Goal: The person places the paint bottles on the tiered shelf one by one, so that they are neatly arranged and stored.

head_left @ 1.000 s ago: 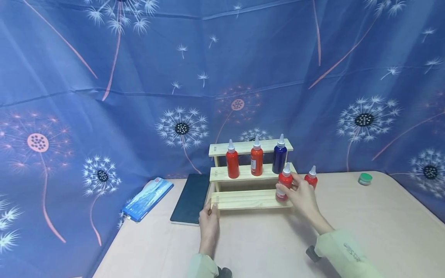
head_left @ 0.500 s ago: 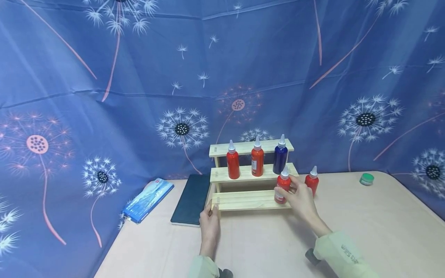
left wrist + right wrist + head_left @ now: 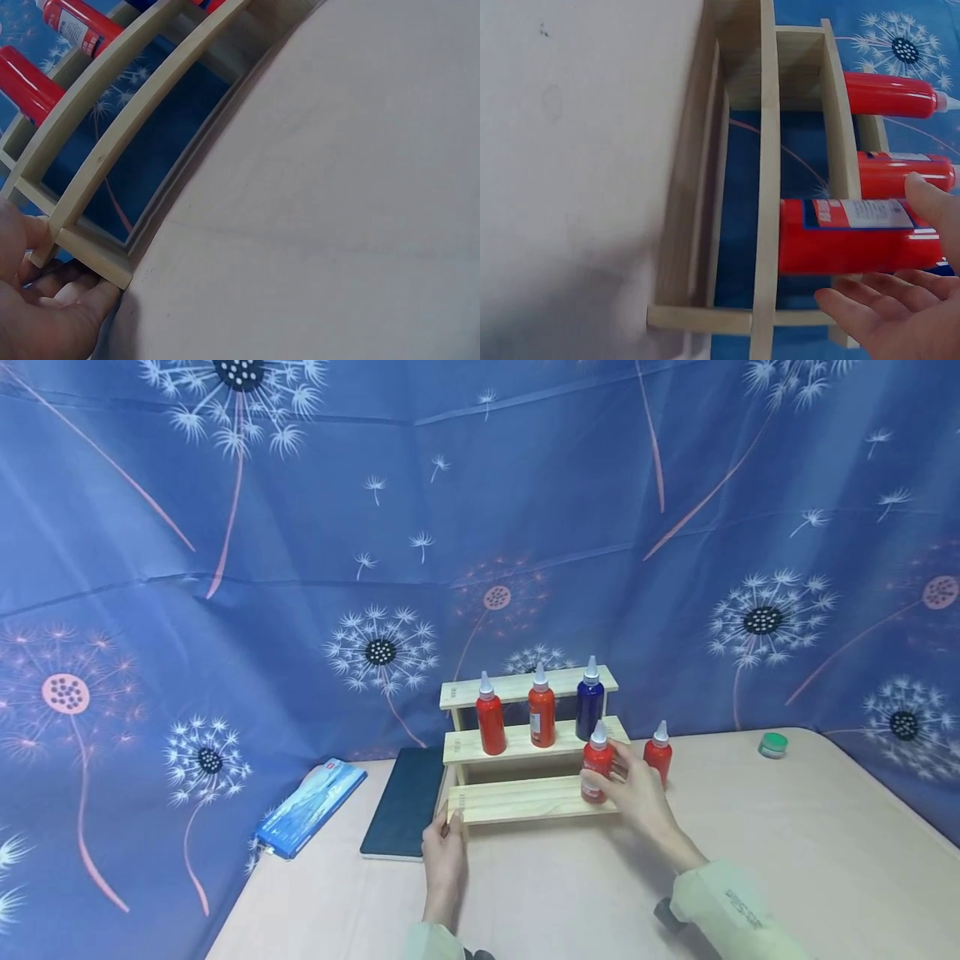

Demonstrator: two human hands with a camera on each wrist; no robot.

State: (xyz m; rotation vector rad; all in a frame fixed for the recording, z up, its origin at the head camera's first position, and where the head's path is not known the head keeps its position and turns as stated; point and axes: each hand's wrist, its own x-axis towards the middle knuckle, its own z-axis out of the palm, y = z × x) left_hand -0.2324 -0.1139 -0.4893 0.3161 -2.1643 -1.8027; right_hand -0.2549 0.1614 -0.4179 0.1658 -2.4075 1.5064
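A three-tier pale wooden rack (image 3: 510, 802) stands on the table. My left hand (image 3: 444, 860) grips its lower left end; in the left wrist view the thumb is above the wood and the fingers are beneath. On the bottom shelf, near its right end, is an upright red squeeze bottle (image 3: 596, 772) with a pointed cap and a white label. My right hand (image 3: 641, 789) holds it, thumb at the front and fingers beyond its right side. The middle tier bears a red bottle (image 3: 491, 727), an orange-red bottle (image 3: 542, 718) and a dark blue bottle (image 3: 589, 710).
Another red squeeze bottle (image 3: 657, 757) stands on the table (image 3: 787, 843) right of the rack, partly behind the right hand. Farther right is a small green-lidded jar (image 3: 772, 745). To the left lie a dark notebook (image 3: 403, 802) and a blue box (image 3: 311, 810).
The head view has shifted, so the scene sits farther left. The held bottle has moved slightly left along the bottom shelf. My left hand keeps its place on the rack.
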